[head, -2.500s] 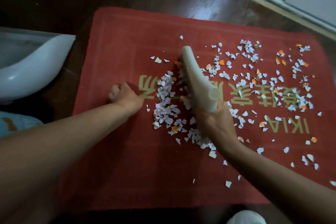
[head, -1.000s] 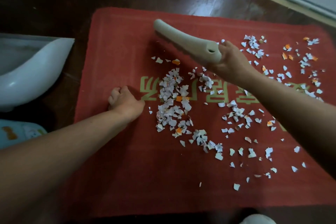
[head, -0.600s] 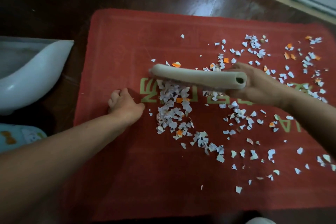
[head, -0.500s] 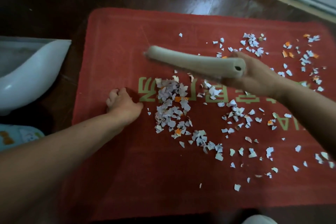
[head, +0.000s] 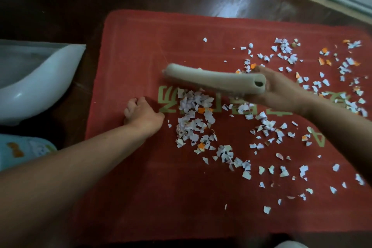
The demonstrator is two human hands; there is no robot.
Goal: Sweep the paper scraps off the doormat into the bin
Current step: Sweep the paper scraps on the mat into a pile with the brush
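Our right hand [head: 281,88] grips the brush [head: 211,79], held crosswise just beyond the heaped scraps [head: 193,119] on the mat [head: 141,46] — more lie scattered rightward. Our left hand [head: 142,113] rests curled on the mat beside the heap, holding nothing; the bin [head: 40,78] sits left, off the mat.

Single head cam, looks fwd-down, close over doormat [head: 153,197] on floor.

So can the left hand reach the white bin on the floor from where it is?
Probably yes: the left hand rests on the doormat near its left edge, with only bare floor between it and the white bin.
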